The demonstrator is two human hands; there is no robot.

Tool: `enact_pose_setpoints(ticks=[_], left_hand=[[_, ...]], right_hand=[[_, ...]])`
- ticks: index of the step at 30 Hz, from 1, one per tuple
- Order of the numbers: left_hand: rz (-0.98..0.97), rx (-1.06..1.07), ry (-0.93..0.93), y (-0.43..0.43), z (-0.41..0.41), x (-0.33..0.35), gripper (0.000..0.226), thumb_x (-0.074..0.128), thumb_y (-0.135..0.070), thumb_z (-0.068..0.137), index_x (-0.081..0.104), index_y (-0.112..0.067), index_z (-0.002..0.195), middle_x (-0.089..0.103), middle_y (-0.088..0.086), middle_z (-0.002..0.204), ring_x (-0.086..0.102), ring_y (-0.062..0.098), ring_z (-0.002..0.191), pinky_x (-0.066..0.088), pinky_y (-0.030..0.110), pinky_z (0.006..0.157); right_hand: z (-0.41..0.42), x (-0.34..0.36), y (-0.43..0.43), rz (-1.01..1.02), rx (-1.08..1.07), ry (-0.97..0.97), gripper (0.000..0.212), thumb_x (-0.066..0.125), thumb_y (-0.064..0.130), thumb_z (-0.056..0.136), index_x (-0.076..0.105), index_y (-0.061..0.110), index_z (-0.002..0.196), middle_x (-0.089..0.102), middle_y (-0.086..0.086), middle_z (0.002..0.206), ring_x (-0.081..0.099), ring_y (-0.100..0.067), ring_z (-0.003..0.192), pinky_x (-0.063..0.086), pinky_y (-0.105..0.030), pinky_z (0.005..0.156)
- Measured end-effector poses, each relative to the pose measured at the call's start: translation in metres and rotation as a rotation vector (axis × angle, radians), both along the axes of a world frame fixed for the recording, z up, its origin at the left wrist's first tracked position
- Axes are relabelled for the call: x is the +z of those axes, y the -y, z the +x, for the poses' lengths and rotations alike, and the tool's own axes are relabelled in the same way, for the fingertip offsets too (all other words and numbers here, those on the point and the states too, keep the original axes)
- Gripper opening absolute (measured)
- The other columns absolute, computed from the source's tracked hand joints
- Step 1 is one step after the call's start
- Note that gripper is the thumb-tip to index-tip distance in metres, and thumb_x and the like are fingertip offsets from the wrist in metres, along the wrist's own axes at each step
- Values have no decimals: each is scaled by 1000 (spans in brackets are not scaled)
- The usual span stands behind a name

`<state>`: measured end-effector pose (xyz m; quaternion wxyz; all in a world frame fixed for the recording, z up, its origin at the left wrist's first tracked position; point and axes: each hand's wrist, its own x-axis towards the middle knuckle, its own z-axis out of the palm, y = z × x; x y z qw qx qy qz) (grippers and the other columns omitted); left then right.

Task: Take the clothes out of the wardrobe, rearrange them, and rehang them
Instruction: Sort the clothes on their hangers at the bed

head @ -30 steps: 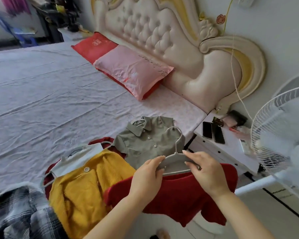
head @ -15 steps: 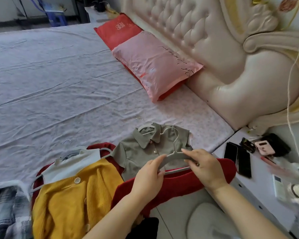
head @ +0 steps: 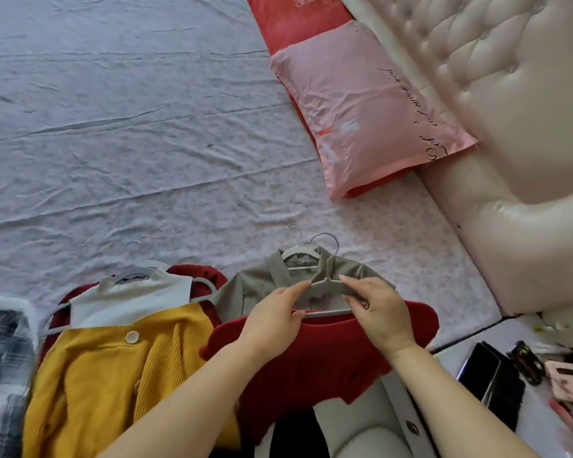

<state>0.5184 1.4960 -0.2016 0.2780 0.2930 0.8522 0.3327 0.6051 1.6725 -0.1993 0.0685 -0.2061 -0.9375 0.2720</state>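
Over bed, left hand and right hand fingers grip hanger crosswise, hook away.

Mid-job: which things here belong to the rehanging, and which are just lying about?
Job: grey hanger, held by left hand and right hand; red sweater; olive shirt; yellow cardigan; white top; plaid garment.
Lying about: pink pillow; red pillow; phones; bedside table.

Broad bare sheet lies open beyond the garments, towards the far left. Along the bed's near edge the plaid garment, yellow cardigan and green shirt lie side by side; pink pillow and headboard close off the right
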Motion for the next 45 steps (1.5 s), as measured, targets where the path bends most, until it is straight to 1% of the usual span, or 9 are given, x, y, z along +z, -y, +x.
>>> enact_pose_setpoints(ticks=[5, 8, 10, 13, 19, 24, 33, 40, 45], left_hand=[[-65, 176, -31, -23, -30, -18, 53, 51, -19, 91, 34, -30, 140, 46, -5, 136, 42, 13, 124, 33, 25, 100], [-137, 271, -48, -30, -47, -39, 56, 55, -20, 88, 35, -27, 140, 40, -5, 140, 38, 14, 128, 32, 29, 105], [-184, 312, -29, -33, -54, -52, 57, 56, -20, 87, 36, -24, 140, 39, -3, 141, 37, 16, 129, 32, 31, 106], [-239, 341, 0, -33, -54, -66, 57, 57, -20, 87, 37, -20, 140, 40, -1, 140, 38, 17, 129, 32, 32, 106], [-307, 391, 14, -27, -49, -66, 54, 56, -22, 87, 39, -21, 138, 40, -2, 139, 39, 17, 128, 34, 32, 103], [-344, 483, 8, -3, -45, -41, 55, 55, -22, 89, 36, -18, 140, 40, 1, 139, 37, 20, 129, 35, 36, 104], [-524, 727, -63, 92, -3, 15, 51, 51, -28, 92, 33, -22, 140, 42, -2, 136, 42, 19, 123, 35, 34, 100], [-582, 942, -39, 194, 55, 41, 53, 49, -31, 93, 28, -23, 142, 39, -3, 138, 38, 18, 126, 31, 34, 105], [-616, 1059, -15, 277, 108, 44, 55, 48, -34, 93, 27, -23, 143, 38, -2, 139, 38, 19, 127, 31, 36, 105]], right_hand=[[-64, -37, -29, -35, 69, 71, 38, 66, 8, 81, 66, 23, 116, 66, 2, 98, 60, -16, 91, 48, -28, 73], [-107, -70, -42, -32, 78, 223, 46, 59, 9, 83, 57, 23, 127, 60, -2, 117, 53, -23, 110, 46, -35, 88], [-127, -87, -47, -44, 103, 313, 47, 59, 7, 82, 56, 21, 127, 59, -6, 119, 50, -26, 114, 40, -33, 93], [-131, -96, -42, -99, 162, 372, 42, 60, 6, 81, 61, 17, 121, 61, -7, 115, 52, -25, 112, 39, -32, 93], [-105, -102, -32, -124, 328, 469, 44, 65, 15, 82, 57, 13, 125, 58, -6, 122, 49, -24, 119, 36, -32, 103], [-111, -81, -10, -89, 446, 576, 52, 63, 24, 86, 46, 16, 134, 48, -5, 132, 42, -21, 125, 33, -31, 106], [-127, -26, 82, -19, 773, 535, 55, 60, 25, 88, 39, 18, 139, 44, -5, 136, 40, -20, 127, 32, -31, 106], [-104, 2, 194, 20, 1013, 498, 59, 58, 23, 89, 33, 24, 142, 40, -2, 141, 40, -20, 129, 42, -32, 98], [-72, 15, 291, 85, 1152, 453, 58, 54, 20, 91, 30, 26, 143, 37, -1, 143, 37, -19, 130, 41, -29, 97]])
